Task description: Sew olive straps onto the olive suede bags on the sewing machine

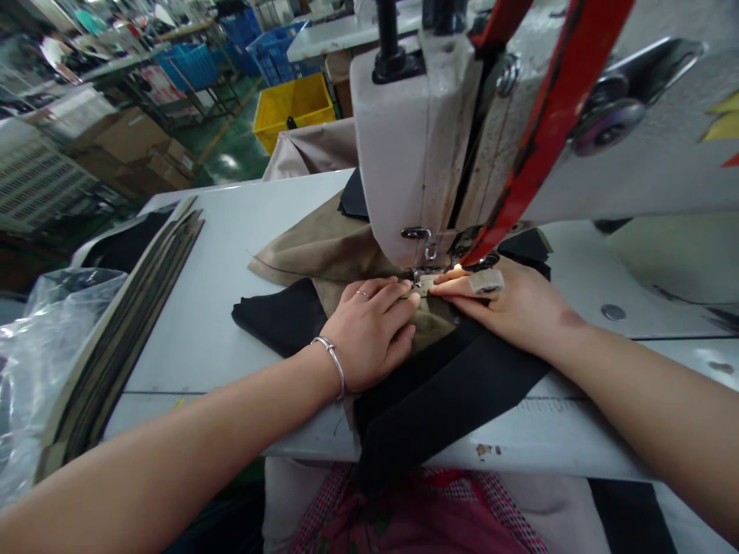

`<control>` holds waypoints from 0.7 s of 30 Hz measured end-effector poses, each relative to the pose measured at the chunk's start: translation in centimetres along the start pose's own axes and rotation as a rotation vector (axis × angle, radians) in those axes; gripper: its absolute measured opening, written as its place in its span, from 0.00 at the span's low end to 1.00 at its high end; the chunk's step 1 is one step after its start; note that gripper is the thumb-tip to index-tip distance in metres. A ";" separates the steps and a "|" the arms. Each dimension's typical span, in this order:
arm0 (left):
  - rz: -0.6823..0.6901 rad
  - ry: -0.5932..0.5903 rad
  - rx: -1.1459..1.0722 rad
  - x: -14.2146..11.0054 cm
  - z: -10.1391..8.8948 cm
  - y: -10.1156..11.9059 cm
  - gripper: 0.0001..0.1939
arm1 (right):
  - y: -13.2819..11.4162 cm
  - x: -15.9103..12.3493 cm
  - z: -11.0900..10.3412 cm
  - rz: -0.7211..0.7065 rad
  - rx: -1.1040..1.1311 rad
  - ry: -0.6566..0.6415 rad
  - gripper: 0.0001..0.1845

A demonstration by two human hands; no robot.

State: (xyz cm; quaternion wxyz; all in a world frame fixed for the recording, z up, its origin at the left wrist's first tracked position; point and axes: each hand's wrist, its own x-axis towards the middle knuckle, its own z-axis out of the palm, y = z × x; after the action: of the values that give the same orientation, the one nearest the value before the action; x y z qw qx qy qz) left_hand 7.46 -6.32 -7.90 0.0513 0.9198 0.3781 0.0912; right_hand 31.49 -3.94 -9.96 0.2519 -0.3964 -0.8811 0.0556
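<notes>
A sewing machine (398,154) stands over a piece of khaki and black fabric (323,246) spread on the white table. My left hand (369,327), with a ring and a silver bracelet, lies flat on the fabric left of the presser foot (416,278), fingers stretched out. On the right side, my right hand (499,300) rests on the cloth with its fingers extended close to the needle area; one finger has a wrap around it. Black fabric (444,392) hangs over the table's front edge. The machine head partly hides the cloth behind the needle.
A stack of khaki and black strips (124,331) lies at the table's left, beside clear plastic (51,338). Beyond the table are a yellow crate (294,104), blue baskets (188,65) and cardboard boxes (130,138). A red bar (548,123) slants down the machine.
</notes>
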 end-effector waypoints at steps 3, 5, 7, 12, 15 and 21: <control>0.010 0.017 -0.006 0.0 0.1 -0.1 0.20 | 0.1 0.1 0.1 -0.022 -0.005 -0.014 0.12; 0.015 0.015 -0.005 -0.1 0.1 -0.2 0.20 | 0.1 0.2 0.2 -0.024 -0.006 -0.014 0.12; 0.018 0.007 -0.004 -0.1 0.2 -0.4 0.21 | 0.0 0.3 0.3 -0.020 -0.020 -0.003 0.12; 0.032 0.002 -0.005 0.0 0.2 -0.8 0.21 | -0.1 0.2 0.5 -0.022 -0.053 0.025 0.12; 0.041 -0.002 -0.003 0.1 0.0 -0.9 0.21 | -0.1 0.1 0.6 0.007 -0.051 -0.004 0.12; 0.049 -0.007 0.000 0.2 -0.2 -1.0 0.21 | 0.0 0.1 0.7 0.057 -0.052 -0.064 0.14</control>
State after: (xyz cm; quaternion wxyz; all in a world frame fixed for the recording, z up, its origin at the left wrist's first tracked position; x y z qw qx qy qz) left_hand 6.88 -5.50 -7.86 0.0504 0.9291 0.3553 0.0894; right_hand 31.08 -3.79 -10.46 0.2117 -0.4259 -0.8781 0.0527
